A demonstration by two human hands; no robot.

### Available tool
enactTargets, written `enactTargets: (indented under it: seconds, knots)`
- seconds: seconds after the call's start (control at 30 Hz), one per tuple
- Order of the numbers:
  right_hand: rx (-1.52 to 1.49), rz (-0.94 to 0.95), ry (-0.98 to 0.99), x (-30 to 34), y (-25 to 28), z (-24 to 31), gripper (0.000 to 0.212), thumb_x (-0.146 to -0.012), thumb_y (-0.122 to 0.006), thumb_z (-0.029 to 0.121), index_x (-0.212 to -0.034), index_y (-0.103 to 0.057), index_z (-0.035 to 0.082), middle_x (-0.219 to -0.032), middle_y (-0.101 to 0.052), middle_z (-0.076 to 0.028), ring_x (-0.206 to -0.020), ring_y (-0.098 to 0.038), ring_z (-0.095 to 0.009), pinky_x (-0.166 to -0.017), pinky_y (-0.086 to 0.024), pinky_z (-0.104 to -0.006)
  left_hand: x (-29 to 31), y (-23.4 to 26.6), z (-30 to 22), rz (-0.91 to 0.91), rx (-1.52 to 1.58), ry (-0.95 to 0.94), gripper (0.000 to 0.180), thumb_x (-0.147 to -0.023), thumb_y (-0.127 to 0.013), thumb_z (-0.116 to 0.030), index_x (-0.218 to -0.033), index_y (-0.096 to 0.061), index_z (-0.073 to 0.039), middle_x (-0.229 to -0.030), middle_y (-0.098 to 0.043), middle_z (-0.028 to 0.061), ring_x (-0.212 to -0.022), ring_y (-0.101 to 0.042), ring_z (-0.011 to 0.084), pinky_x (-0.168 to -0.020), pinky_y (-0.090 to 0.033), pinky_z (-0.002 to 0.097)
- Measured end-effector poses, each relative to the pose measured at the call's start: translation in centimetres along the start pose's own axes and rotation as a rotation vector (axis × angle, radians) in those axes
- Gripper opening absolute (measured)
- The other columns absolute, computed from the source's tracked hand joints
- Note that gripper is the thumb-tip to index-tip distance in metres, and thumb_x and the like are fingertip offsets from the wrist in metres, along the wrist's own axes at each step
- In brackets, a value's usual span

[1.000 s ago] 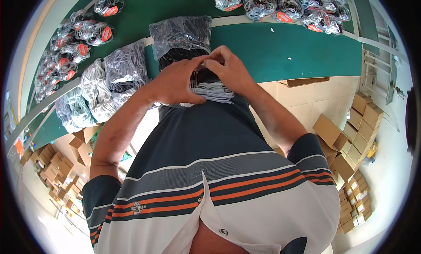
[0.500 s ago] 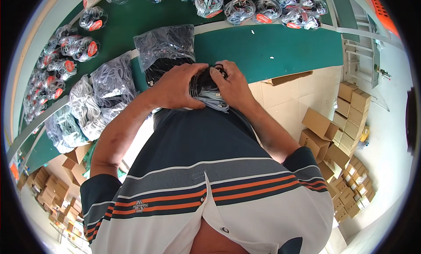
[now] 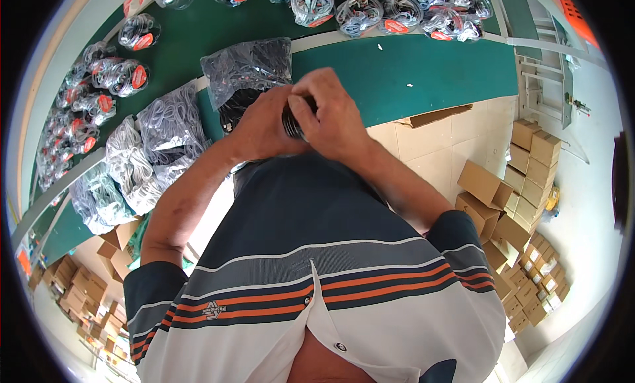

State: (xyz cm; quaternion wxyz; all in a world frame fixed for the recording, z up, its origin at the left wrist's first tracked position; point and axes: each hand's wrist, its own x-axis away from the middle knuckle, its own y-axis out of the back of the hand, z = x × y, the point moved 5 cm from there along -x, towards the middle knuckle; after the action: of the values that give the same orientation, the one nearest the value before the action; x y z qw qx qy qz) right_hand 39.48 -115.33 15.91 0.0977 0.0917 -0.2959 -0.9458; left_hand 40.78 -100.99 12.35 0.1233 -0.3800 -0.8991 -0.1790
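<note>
Both my hands are closed around a bundle of coiled cables, close to my body at the table's edge. Only a dark strip of the coiled cables (image 3: 291, 124) shows between the hands. My left hand (image 3: 263, 124) wraps round its left side. My right hand (image 3: 333, 115) lies over the top and right side, thumb bent toward the left hand. Whether a clear jar surrounds the cables is hidden. Just beyond my left hand lies a clear plastic bag (image 3: 248, 65) with black cables spilling from its near end.
Bags of grey cables (image 3: 170, 122) and white cables (image 3: 129, 161) lie to the left on the green table (image 3: 430, 69). Clear jars of coiled cables (image 3: 360, 14) line its far and left sides. Cardboard boxes (image 3: 532, 151) are stacked on the floor at right, others (image 3: 83, 284) at lower left.
My right hand has moved up and left over the cables, covering the grey ones seen before. My left hand has shifted slightly and keeps its hold.
</note>
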Motion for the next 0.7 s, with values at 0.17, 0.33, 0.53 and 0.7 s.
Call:
enactTargets:
  seconds: [0.17,0.33,0.53,0.7]
  knots:
    - [0.16,-0.287,0.0,-0.5,5.6,-1.8,0.03,-0.101,-0.066,0.014,-0.128,-0.065,0.003,-0.134,-0.063,-0.015,-0.118,-0.061,-0.027,-0.1,-0.051,-0.037,-1.9,-1.3,-0.2,-0.438,-0.154,-0.347,0.082,-0.065,-0.093,-0.023,-0.137,-0.058,-0.005,-0.137,-0.065,0.0134,-0.12,-0.063,0.0327,-0.107,-0.05,0.0419]
    - [-0.373,-0.235,-0.346,2.8,4.9,-6.0,0.036,-0.102,-0.066,0.018,-0.132,-0.062,0.0,-0.127,-0.068,-0.018,-0.106,-0.068,-0.034,-0.095,-0.055,-0.0415,-5.9,-4.3,3.4,-0.621,0.104,-0.521,0.091,-0.069,-0.092,-0.028,-0.147,-0.05,-0.005,-0.144,-0.06,0.0139,-0.128,-0.06,0.0341,-0.111,-0.048,0.0424]
    - [-0.061,-0.234,-0.556,4.6,0.9,-16.8,0.039,-0.104,-0.065,0.02,-0.135,-0.06,-0.002,-0.124,-0.069,-0.02,-0.105,-0.069,-0.03,-0.092,-0.056,-0.0391,-9.5,-6.8,9.1,-0.464,-0.233,-0.243,0.095,-0.076,-0.09,-0.036,-0.154,-0.044,-0.005,-0.152,-0.055,0.0153,-0.135,-0.057,0.0352,-0.113,-0.047,0.0428]
    - [-0.181,-0.399,-0.535,8.2,3.7,-15.4,0.03,-0.102,-0.067,0.017,-0.127,-0.066,0.0,-0.11,-0.071,-0.017,-0.091,-0.069,-0.024,-0.081,-0.057,-0.0359,-9.0,-6.5,5.7,-0.39,-0.515,-0.468,0.088,-0.087,-0.082,-0.04,-0.156,-0.044,-0.003,-0.158,-0.051,0.0154,-0.138,-0.055,0.0344,-0.116,-0.045,0.0431]
